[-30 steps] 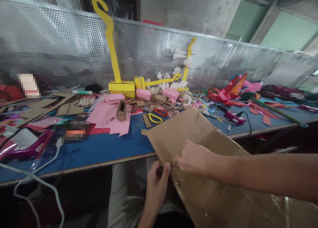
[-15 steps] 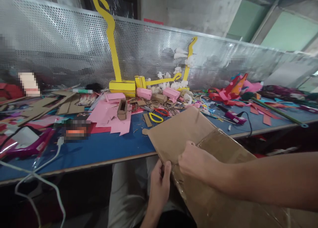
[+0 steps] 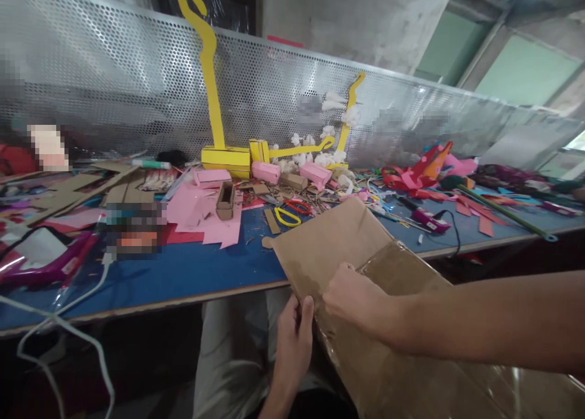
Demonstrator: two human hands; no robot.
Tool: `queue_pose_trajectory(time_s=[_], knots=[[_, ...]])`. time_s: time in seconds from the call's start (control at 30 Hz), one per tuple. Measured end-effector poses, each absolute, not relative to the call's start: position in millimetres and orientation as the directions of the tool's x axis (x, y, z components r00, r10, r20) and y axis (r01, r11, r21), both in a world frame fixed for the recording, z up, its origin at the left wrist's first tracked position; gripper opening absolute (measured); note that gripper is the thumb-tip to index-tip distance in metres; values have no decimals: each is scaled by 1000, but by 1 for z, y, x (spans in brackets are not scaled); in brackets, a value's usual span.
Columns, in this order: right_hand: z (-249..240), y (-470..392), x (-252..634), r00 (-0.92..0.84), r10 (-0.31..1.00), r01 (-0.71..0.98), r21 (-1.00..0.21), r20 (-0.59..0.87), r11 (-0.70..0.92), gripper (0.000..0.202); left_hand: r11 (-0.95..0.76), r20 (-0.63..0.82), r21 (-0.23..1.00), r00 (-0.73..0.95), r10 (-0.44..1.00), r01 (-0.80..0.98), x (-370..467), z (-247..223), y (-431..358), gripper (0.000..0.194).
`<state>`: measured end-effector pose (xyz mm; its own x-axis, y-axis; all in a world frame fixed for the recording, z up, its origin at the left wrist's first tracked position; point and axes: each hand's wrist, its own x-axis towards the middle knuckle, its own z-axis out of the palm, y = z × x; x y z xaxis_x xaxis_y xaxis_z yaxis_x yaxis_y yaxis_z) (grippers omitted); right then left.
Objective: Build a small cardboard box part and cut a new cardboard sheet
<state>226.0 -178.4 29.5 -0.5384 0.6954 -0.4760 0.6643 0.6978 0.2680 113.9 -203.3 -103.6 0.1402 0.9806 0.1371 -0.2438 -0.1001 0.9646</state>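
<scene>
A large brown cardboard sheet [image 3: 329, 239] slants across my lap, its far corner overlapping the blue table. Shiny clear tape covers its near part, and a crease or cut line runs across it near my hands. My left hand [image 3: 295, 330] pinches the left edge, thumb on top and fingers underneath. On the upper face, beside that line, my right hand [image 3: 354, 294] is closed in a fist. Whatever it may hold is hidden by the fingers. The two hands are close together but apart.
Beyond the sheet, the blue table [image 3: 219, 273] carries yellow-handled scissors [image 3: 287, 217], pink paper [image 3: 214, 227], a small open cardboard box [image 3: 225, 201] and yellow hook-shaped pieces [image 3: 210, 96]. Purple glue guns [image 3: 429, 219] lie at both sides. A white cable [image 3: 86, 334] hangs off the left edge.
My right hand has slid slightly left on the cardboard, toward my left hand. My left hand keeps its grip on the edge. The view has shifted slightly.
</scene>
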Motion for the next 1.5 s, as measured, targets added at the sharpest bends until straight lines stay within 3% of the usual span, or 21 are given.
queue_pose_trajectory(time_s=[0.13, 0.4, 0.67, 1.03, 1.27, 1.5], knots=[[46, -180, 227, -487, 719, 626, 377, -496, 683, 21, -114, 159, 962, 171, 972, -246, 110, -100, -204, 42], [56, -185, 238, -470, 731, 566, 466, -495, 680, 19, -107, 158, 956, 172, 972, -273, 112, -105, -203, 42], [39, -177, 236, -466, 742, 573, 475, -481, 668, 18, -115, 155, 964, 153, 976, -241, 112, -105, -202, 43], [71, -182, 253, -482, 705, 532, 466, -520, 707, 17, -115, 156, 967, 170, 973, -229, 113, -107, -199, 43], [45, -182, 252, -437, 762, 557, 521, -479, 647, 19, -93, 130, 970, 153, 980, -225, 112, -106, -202, 42], [36, -173, 257, -440, 749, 557, 503, -495, 661, 17, -80, 121, 967, 160, 980, -242, 111, -105, -202, 41]])
